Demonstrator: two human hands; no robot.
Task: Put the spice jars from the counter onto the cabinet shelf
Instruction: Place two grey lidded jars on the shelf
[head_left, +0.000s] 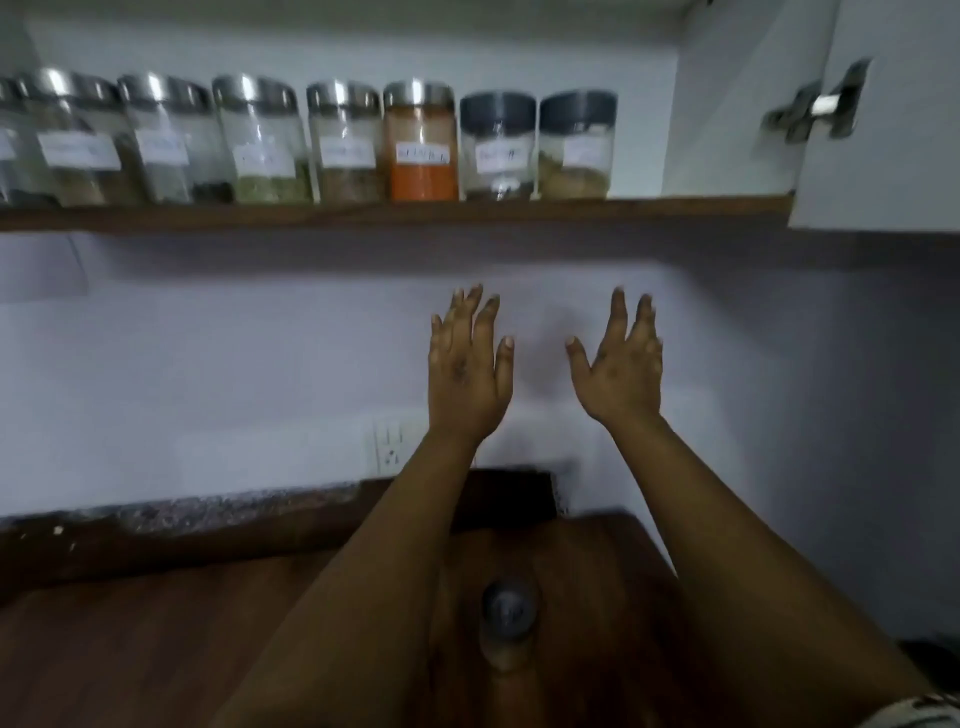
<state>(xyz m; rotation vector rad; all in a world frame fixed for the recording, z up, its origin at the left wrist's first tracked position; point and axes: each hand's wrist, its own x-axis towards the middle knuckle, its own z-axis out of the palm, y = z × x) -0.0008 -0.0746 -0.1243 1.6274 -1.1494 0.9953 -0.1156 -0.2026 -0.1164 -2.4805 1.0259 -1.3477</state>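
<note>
Several labelled spice jars stand in a row on the brown cabinet shelf (675, 207); among them an orange-filled jar (422, 141) with a steel lid and two dark-lidded jars (497, 146) (576, 145) at the row's right end. One dark-lidded jar (508, 629) stands on the wooden counter (130, 649) between my forearms. My left hand (465, 364) and my right hand (621, 364) are raised side by side below the shelf, fingers straight and spread, holding nothing.
An open white cabinet door (883, 156) with a metal hinge (815, 106) hangs at the upper right. A wall socket (392, 444) sits on the white wall above the counter's back edge. A speckled stone strip (182, 512) runs along the counter at left.
</note>
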